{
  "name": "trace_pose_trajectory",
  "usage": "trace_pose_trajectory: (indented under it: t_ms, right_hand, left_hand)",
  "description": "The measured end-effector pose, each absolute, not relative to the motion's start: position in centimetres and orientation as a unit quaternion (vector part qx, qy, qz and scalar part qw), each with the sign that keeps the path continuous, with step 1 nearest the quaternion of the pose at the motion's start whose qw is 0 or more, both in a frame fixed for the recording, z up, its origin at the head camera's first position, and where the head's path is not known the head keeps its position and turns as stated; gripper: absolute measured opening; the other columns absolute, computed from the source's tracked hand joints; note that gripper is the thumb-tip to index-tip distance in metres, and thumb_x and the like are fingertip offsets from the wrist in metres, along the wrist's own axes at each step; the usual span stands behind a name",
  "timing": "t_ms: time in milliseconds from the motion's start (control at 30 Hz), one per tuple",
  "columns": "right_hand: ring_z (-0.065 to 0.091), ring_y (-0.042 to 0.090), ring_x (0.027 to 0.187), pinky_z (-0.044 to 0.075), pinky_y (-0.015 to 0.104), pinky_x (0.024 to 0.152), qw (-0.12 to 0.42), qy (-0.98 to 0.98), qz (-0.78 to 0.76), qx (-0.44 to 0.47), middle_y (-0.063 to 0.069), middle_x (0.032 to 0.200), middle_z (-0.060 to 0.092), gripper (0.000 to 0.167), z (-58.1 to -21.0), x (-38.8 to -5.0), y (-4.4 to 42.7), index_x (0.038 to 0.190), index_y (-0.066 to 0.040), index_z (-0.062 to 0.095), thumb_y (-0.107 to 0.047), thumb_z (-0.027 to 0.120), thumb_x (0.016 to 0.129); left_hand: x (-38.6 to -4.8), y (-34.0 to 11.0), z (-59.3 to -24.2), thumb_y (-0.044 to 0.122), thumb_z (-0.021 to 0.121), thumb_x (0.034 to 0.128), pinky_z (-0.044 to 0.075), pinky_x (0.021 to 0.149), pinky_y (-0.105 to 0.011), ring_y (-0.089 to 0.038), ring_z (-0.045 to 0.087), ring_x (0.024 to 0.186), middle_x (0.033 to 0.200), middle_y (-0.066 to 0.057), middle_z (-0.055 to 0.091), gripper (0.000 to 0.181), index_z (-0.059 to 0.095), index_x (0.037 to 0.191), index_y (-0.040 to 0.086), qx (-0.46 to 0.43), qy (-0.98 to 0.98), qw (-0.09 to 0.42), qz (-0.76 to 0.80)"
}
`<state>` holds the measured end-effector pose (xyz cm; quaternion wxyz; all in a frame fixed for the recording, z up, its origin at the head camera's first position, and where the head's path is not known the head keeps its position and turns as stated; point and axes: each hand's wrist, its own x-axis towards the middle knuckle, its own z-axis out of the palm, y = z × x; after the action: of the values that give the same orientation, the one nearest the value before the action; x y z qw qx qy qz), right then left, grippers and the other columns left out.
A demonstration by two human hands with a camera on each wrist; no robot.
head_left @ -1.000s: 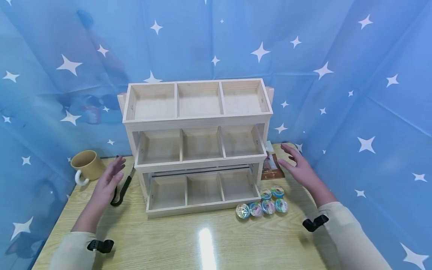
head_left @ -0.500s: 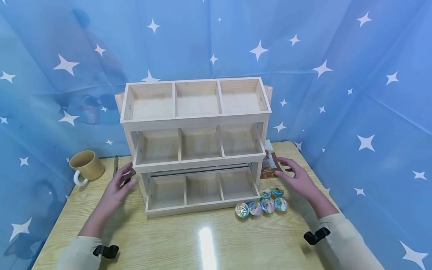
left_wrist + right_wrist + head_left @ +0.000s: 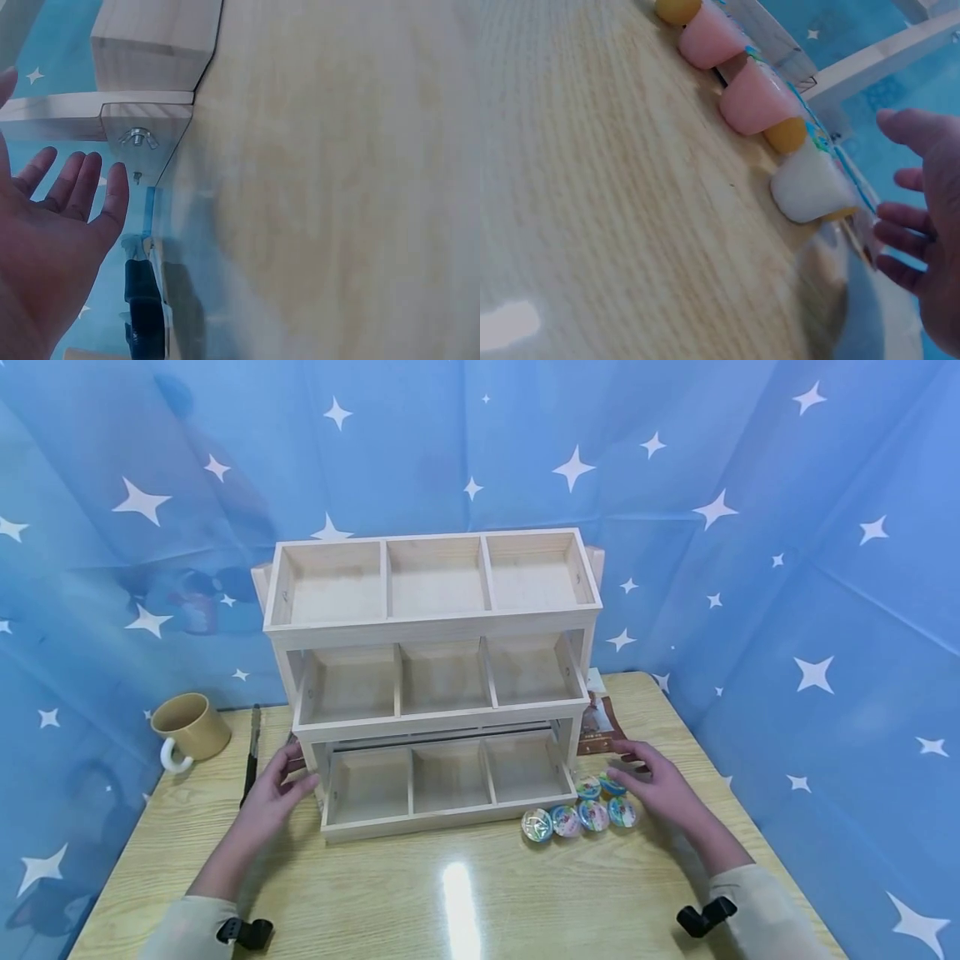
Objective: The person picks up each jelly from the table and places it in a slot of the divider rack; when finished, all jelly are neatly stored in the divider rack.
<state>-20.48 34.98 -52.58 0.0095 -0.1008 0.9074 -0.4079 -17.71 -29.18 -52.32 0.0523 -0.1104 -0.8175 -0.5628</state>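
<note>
A pale wooden three-tier shelf [image 3: 433,624] stands at the back of the table, each tier divided into three compartments with nothing in them. My left hand [image 3: 272,797] is beside its lower left side, fingers loosely spread. In the left wrist view, the fingertips are near a wooden end [image 3: 142,127] with a wing nut; contact cannot be told. To the shelf's lower right, my right hand [image 3: 663,783] hovers beside several small cups with colourful lids [image 3: 594,815], holding nothing. Seen from the right wrist, a white cup [image 3: 810,184] and pink cups [image 3: 761,97] stand near that hand [image 3: 937,225].
A tan mug [image 3: 191,727] with a white handle stands at the table's back left. Between it and the shelf lies a dark slender item [image 3: 251,756]. A brown printed packet [image 3: 598,731] lies right of the shelf. Blue star-patterned cloth [image 3: 420,452] hangs behind and at both sides.
My left hand has come down and right, to the shelf's lower left side. My right hand has lowered from beside the packet towards the cups. The shelf and cups keep their places.
</note>
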Motion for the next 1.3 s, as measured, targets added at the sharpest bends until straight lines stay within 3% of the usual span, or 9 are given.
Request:
trace_pose_trajectory:
  t_ms: [367, 667, 867, 1067, 1200, 1300]
  right_hand:
    - [0.062, 0.029, 0.116, 0.054, 0.037, 0.096, 0.017, 0.908, -0.409, -0.085, 0.014, 0.131, 0.066, 0.063, -53.5, -20.1, 34.5, 0.157, -0.001, 0.053, -0.036, 0.074, 0.109]
    - [0.060, 0.024, 0.110, 0.054, 0.036, 0.091, 0.037, 0.910, -0.406, -0.078, 0.011, 0.125, 0.066, 0.059, -53.5, -20.1, 34.1, 0.153, -0.005, 0.058, -0.033, 0.079, 0.106]
    - [0.059, 0.022, 0.100, 0.053, 0.031, 0.082, 0.041, 0.915, -0.395, -0.070, 0.008, 0.117, 0.069, 0.049, -53.5, -20.1, 34.0, 0.140, -0.004, 0.067, -0.032, 0.083, 0.103]
    - [0.066, 0.021, 0.100, 0.058, 0.034, 0.082, 0.015, 0.928, -0.364, -0.076, 0.011, 0.122, 0.074, 0.051, -53.6, -20.1, 34.2, 0.143, 0.000, 0.068, -0.029, 0.082, 0.104]
    - [0.071, 0.030, 0.109, 0.061, 0.048, 0.091, -0.018, 0.932, -0.352, -0.080, 0.018, 0.128, 0.074, 0.050, -53.6, -19.8, 34.1, 0.145, 0.003, 0.067, -0.023, 0.079, 0.104]
    - [0.069, 0.032, 0.111, 0.059, 0.055, 0.094, -0.051, 0.932, -0.349, -0.084, 0.016, 0.126, 0.074, 0.047, -53.4, -19.4, 34.0, 0.144, 0.002, 0.068, -0.016, 0.078, 0.102]
  left_hand:
    - [-17.5, -28.9, -53.0, 0.021, 0.069, 0.1127, 0.048, 0.100, -0.012, -0.002, 0.054, 0.127, 0.149, -0.023, 0.059, 0.055, 0.046, 0.159, 0.001, -0.071, -0.839, 0.042, -0.538]
    - [-17.5, -28.5, -52.6, 0.021, 0.070, 0.1120, 0.049, 0.099, -0.012, -0.007, 0.059, 0.123, 0.141, -0.020, 0.064, 0.049, 0.052, 0.154, 0.002, -0.040, -0.842, 0.046, -0.536]
    - [-17.8, -28.6, -52.6, 0.019, 0.073, 0.1099, 0.049, 0.098, -0.012, -0.011, 0.059, 0.123, 0.140, -0.017, 0.065, 0.048, 0.056, 0.152, 0.005, -0.024, -0.852, 0.040, -0.522]
    - [-18.1, -28.7, -52.6, 0.015, 0.074, 0.1086, 0.050, 0.097, -0.013, -0.010, 0.060, 0.120, 0.138, -0.017, 0.066, 0.047, 0.057, 0.150, 0.004, -0.023, -0.852, 0.046, -0.522]
    - [-18.3, -28.6, -52.8, 0.014, 0.074, 0.1078, 0.050, 0.097, -0.013, -0.012, 0.060, 0.119, 0.137, -0.018, 0.066, 0.046, 0.058, 0.149, 0.003, -0.020, -0.852, 0.047, -0.520]
    - [-18.4, -28.6, -52.9, 0.014, 0.076, 0.1067, 0.051, 0.096, -0.012, -0.011, 0.061, 0.118, 0.135, -0.018, 0.067, 0.044, 0.060, 0.146, 0.002, -0.020, -0.852, 0.048, -0.521]
